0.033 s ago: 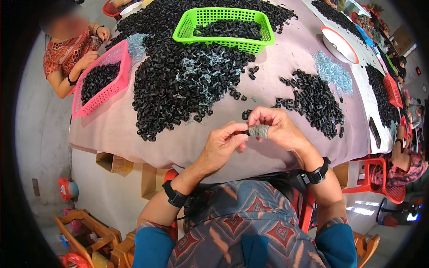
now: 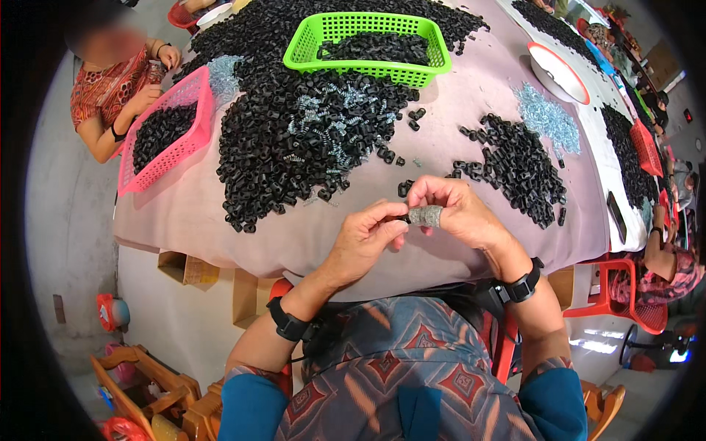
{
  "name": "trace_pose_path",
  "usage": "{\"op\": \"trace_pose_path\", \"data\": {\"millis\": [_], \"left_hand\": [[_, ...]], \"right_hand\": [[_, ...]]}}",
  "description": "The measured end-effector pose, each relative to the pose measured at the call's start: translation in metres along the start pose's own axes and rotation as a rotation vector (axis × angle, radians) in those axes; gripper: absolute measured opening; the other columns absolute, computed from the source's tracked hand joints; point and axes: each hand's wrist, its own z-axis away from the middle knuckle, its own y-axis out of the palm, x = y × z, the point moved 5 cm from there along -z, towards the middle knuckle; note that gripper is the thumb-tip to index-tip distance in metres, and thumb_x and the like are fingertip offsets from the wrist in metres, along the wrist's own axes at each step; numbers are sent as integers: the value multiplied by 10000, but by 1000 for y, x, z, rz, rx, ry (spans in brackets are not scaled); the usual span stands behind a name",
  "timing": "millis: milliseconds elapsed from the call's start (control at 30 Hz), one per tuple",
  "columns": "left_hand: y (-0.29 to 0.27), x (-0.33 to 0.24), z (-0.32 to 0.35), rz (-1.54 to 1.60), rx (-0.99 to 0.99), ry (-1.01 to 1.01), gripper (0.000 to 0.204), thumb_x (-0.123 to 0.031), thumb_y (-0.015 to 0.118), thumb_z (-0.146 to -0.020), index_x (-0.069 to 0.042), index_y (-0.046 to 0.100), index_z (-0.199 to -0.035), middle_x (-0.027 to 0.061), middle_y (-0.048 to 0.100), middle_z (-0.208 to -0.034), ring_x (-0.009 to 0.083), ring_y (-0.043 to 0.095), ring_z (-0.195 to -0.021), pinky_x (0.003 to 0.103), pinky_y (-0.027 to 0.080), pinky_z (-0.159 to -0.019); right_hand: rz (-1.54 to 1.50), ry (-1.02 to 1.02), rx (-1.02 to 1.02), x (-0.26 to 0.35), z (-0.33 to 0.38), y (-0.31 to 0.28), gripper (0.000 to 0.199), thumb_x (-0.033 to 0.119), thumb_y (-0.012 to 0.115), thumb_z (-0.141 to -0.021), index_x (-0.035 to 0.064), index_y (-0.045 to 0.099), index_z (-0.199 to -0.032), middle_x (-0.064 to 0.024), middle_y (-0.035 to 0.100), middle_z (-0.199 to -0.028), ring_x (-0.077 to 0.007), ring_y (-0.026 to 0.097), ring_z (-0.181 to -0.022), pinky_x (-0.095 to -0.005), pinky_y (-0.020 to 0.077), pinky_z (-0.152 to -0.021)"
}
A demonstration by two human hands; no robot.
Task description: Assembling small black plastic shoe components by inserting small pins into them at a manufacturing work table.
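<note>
Black piece [image 2: 404, 218], pinching in left hand [image 2: 362, 239] over counter [image 2: 434, 259], just beside grey-wrapped digit [image 2: 425, 216] of right hand [image 2: 463, 209], not telling whether also pinching there, best holding both hands level, squeezing only lightly.

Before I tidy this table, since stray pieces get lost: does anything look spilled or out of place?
Possibly: silvery springs lie scattered over the large pile of black parts, though a separate spring heap sits at right. A few loose black parts lie beside it.
</note>
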Motion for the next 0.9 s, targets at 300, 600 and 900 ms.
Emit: {"op": "trace_pose_path", "data": {"millis": [300,600,900], "left_hand": [[-1,5,0,133,3,-51,209,-77,529,-927,21,571,-1107,36,581,-856,87,564,-723,220,467,-655],[-21,8,-3,253,-290,20,228,-81,517,-933,8,543,-1142,76,600,-876,132,577,-733,307,524,-635],[-21,9,-3,245,-320,-1,244,-71,530,-925,23,536,-1150,74,596,-873,126,571,-733,294,521,-631]], "right_hand": [[-38,99,-131,-1,5,-14,65,41,588,-843,33,601,-906,7,600,-744,-45,514,-633,-204,422,-532],[690,-218,-391,15,4,-40,112,-22,575,-793,15,600,-897,-92,582,-728,-131,517,-630,-285,435,-594],[1055,-269,-256,6,-8,-23,280,-30,599,-642,40,587,-913,-123,544,-849,-338,571,-833,-398,465,-702]]}}
